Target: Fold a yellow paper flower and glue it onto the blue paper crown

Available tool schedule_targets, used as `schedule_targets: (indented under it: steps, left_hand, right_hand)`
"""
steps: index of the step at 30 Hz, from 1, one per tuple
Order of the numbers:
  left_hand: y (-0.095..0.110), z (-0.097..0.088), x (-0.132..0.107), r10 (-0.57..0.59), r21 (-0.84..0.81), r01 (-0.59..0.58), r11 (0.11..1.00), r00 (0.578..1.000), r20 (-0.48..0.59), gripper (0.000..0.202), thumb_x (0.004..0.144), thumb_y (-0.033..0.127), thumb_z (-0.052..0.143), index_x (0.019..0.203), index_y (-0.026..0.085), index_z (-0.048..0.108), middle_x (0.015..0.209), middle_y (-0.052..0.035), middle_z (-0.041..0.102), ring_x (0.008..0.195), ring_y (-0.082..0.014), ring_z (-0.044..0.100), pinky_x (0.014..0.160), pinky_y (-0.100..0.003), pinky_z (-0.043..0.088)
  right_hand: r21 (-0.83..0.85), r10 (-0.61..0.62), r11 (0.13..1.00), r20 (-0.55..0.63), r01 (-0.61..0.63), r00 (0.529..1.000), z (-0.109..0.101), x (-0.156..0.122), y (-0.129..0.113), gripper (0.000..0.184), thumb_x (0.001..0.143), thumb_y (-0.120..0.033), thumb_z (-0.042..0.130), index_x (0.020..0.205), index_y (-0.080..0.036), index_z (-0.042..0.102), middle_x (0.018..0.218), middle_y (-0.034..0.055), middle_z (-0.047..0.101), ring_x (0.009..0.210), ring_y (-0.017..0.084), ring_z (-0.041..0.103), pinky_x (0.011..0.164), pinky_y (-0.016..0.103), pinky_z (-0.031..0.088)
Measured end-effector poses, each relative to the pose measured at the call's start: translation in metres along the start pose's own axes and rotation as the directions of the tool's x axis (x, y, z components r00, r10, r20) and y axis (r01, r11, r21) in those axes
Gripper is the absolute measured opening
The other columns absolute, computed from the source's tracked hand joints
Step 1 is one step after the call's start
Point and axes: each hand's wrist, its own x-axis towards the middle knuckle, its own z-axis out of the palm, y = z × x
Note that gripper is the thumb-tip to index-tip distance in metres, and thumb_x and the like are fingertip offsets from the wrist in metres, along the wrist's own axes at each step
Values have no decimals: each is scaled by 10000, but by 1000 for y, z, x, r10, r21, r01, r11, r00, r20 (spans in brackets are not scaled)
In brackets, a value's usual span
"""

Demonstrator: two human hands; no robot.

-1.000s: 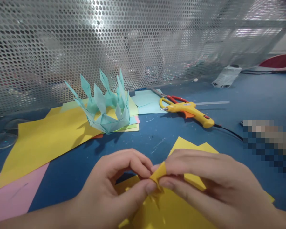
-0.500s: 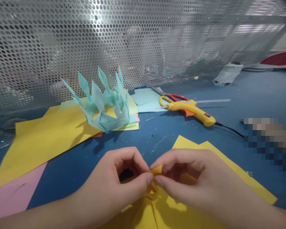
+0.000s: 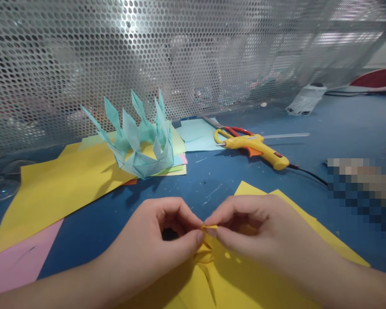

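Between my two hands is a small folded yellow paper piece (image 3: 204, 254), partly hidden by the fingers. My left hand (image 3: 161, 244) pinches its upper end from the left with thumb and forefinger. From the right, my right hand (image 3: 260, 231) pinches a small flap at the same end, the fingertips of both hands almost meeting. Below them lie yellow paper sheets (image 3: 244, 287), which look much the same colour as the folded piece. Farther back stands a light teal folded-paper crown (image 3: 144, 163) with tall pointed tips.
A yellow hot glue gun (image 3: 257, 148) with a glue stick lies beside scissors (image 3: 234, 130) on the blue table (image 3: 209, 171). Yellow paper (image 3: 64, 180) and pink paper (image 3: 19, 257) lie left. Glasses (image 3: 1, 189) rest at the left edge. A perforated metal panel (image 3: 193, 56) rises behind.
My right hand has shifted slightly up, its pinch now flattening the small yellow flap that stood up before. My left hand keeps its pinch nearly in place.
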Motion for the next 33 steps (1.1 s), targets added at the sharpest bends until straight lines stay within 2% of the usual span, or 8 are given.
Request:
schedule_targets:
  steps: [3,7,12,17,20,23,31,33]
  left_hand:
    - [0,0,1,-10,-18,10,1000,1000,-14,69,738,220,742,670,217,757,642,45,736,615,-110,641,571,-183,473]
    - [0,-2,2,-49,-24,48,999,998,-32,83,737,230,764,664,241,803,626,50,753,580,-103,637,558,-175,482]
    - [-1,-3,3,-69,-20,68,998,997,-47,80,722,230,777,675,268,829,671,38,793,629,-115,668,581,-164,494]
    - [-1,-5,3,-79,-33,79,996,997,0,109,733,228,760,735,280,856,684,29,811,583,-108,670,547,-155,493]
    - [-1,-5,4,-88,-57,90,994,996,22,135,747,233,744,769,293,863,746,35,838,641,-120,725,588,-155,531]
    - [-2,-4,4,-102,-57,104,993,994,27,119,740,226,756,765,279,860,749,27,841,647,-131,743,592,-164,536]
    - [-3,-2,5,-125,-57,126,990,992,31,129,717,193,754,752,260,858,688,47,812,584,-99,673,554,-156,486]
    - [-3,-4,5,-137,-66,140,988,989,46,128,700,182,754,743,248,855,619,58,770,536,-82,622,508,-148,445]
  right_hand:
    - [-70,-47,996,-3,47,999,-2,1,-3,224,738,-102,626,724,-251,793,619,-45,773,525,108,696,470,152,511]
    - [-253,-112,961,25,115,993,-6,4,-9,236,745,-92,600,717,-242,780,624,-29,778,537,133,705,485,188,536]
    - [-366,-259,890,83,271,962,-12,4,-13,225,805,-107,582,742,-223,764,678,-12,799,574,126,725,543,193,557]
    - [-363,-362,849,129,384,923,-15,5,-12,234,820,-57,597,800,-196,785,674,-29,789,568,77,712,574,122,548]
    - [-336,-411,841,114,424,904,-16,4,-10,213,825,-57,615,809,-176,791,707,-8,803,596,77,729,606,117,560]
    - [-349,-432,818,155,458,889,-16,4,-7,198,823,-42,617,799,-166,770,743,13,811,647,87,754,641,125,573]
    - [-379,-513,726,258,574,819,-18,8,0,294,865,6,537,833,-215,728,831,22,794,751,113,757,716,157,581]
    - [-387,-495,725,281,569,822,-18,8,-3,296,881,-4,522,845,-198,741,836,34,796,757,116,751,719,159,575]
